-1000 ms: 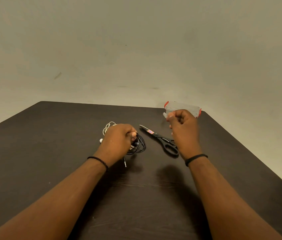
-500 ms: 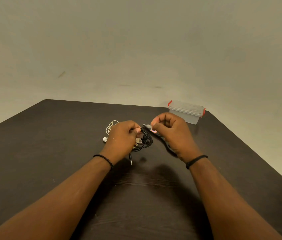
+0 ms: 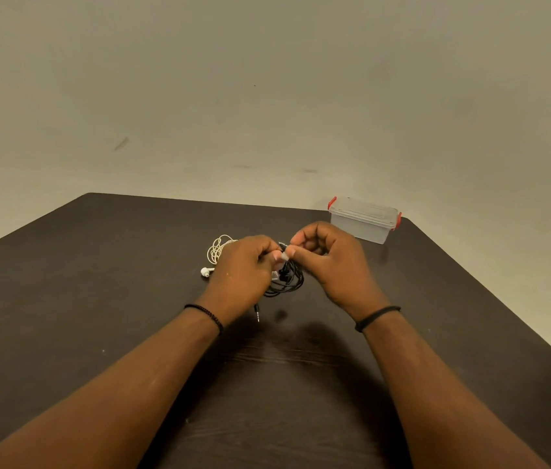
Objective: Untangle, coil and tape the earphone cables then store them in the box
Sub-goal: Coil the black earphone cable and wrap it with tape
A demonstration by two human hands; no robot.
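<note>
My left hand (image 3: 243, 269) holds a coiled black earphone cable (image 3: 290, 283) just above the dark table (image 3: 98, 299); its jack plug (image 3: 257, 313) hangs below. My right hand (image 3: 331, 265) meets it from the right, thumb and forefinger pinching a small pale piece of tape (image 3: 284, 256) at the top of the coil. A loose white earphone cable (image 3: 218, 248) lies behind my left hand, one earbud (image 3: 205, 272) showing. The clear box with red clips (image 3: 363, 220) stands lid-on at the back right.
The table's far edge runs just behind the box, and its right edge slants down to the right. My two forearms cross the near half of the table. The scissors seen earlier are hidden behind my right hand.
My right hand has moved left from in front of the box to the black coil, bringing the tape piece with it and covering the scissors. My left hand has lifted the coil slightly.
</note>
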